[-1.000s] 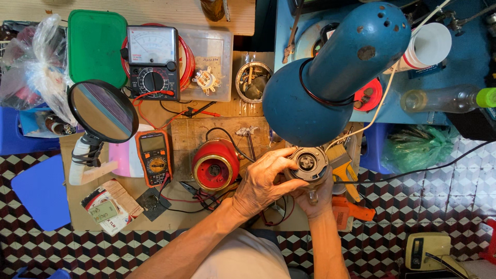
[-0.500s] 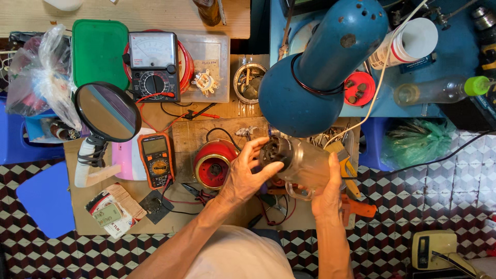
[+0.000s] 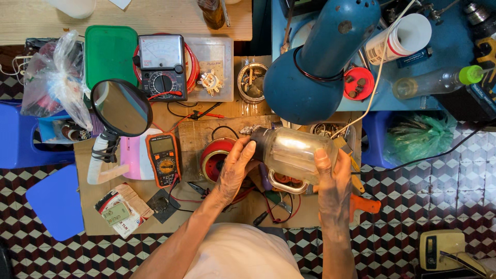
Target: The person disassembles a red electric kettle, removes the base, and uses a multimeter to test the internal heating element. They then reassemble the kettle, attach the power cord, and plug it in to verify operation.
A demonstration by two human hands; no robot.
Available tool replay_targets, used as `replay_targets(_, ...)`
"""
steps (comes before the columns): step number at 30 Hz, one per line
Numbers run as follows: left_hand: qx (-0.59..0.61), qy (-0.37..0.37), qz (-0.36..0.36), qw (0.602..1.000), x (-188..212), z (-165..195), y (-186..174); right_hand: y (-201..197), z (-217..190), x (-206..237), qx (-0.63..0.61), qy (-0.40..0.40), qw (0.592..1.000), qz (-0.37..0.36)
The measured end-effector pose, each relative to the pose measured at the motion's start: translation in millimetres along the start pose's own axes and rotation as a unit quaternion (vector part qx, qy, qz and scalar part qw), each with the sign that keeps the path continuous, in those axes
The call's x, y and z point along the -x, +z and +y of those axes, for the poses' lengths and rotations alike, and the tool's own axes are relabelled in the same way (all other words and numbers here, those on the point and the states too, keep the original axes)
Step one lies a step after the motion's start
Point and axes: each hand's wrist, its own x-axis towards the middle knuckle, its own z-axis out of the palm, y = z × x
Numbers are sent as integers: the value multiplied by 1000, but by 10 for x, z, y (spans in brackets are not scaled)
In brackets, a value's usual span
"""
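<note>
I hold a clear blender jar (image 3: 294,153) on its side over the workbench, its dark base pointing left and its handle hanging down. My left hand (image 3: 235,168) grips the dark base end. My right hand (image 3: 330,178) clasps the open end of the jar. Just behind my left hand sits a red spool of wire (image 3: 213,153) on a wooden board (image 3: 199,135).
A blue desk lamp (image 3: 315,67) hangs over the bench right above the jar. An orange multimeter (image 3: 163,159), an analogue meter (image 3: 162,66), a round mirror (image 3: 121,107), a green lid (image 3: 110,56) and a tin of parts (image 3: 251,82) crowd the bench. Blue stools (image 3: 56,201) stand at the left.
The jar has turned from base facing me to lying sideways. My left hand shifted to the base end and my right hand to the open end.
</note>
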Motion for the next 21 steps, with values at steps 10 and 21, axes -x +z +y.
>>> replay_targets(10, 162, 3, -78, 984, 108, 166, 45, 38, -427, 323, 203, -96, 974, 34)
replay_targets(21, 76, 41, -52, 995, 211, 166, -87, -8, -271, 287, 54, -48, 997, -37)
